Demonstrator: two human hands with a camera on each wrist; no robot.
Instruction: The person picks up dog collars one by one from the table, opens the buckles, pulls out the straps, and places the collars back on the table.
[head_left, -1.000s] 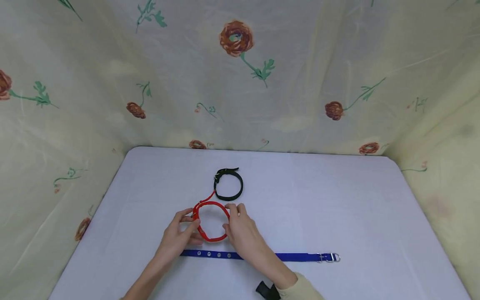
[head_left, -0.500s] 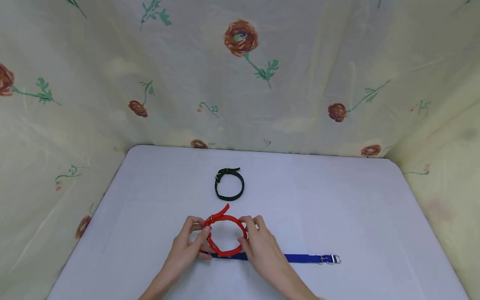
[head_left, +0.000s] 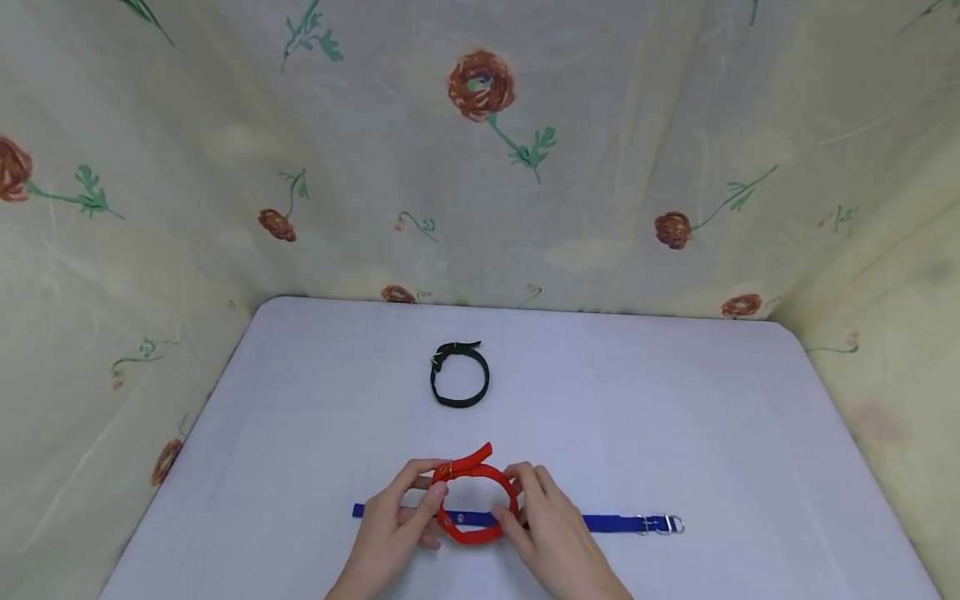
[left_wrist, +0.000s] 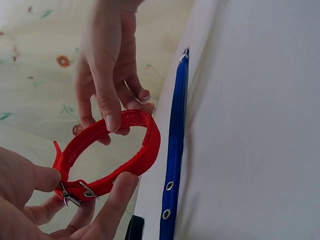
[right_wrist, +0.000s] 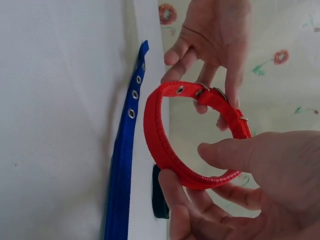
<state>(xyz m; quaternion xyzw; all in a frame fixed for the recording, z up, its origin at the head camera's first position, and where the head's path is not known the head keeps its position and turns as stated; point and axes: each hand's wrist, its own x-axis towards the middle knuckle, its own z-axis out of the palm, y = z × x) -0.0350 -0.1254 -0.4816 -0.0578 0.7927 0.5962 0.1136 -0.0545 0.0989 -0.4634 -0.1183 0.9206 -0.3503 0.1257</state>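
Note:
Both hands hold a red collar, buckled into a ring, above the table near its front. My left hand pinches the buckle side between thumb and fingers; the metal buckle shows in the left wrist view. The opposite side of the ring is gripped by my right hand, its thumb on the inside. A loose strap end sticks out at the top. Beneath the hands a blue collar lies stretched flat, its metal buckle and D-ring at the right and eyelets toward the left; its middle is partly covered.
A black collar, fastened into a ring, lies farther back on the white table. A floral curtain hangs behind the table and along both sides.
The red collar has moved toward me and to the right in both hands, away from the black collar, and is now over the blue one. The black and blue collars stay put.

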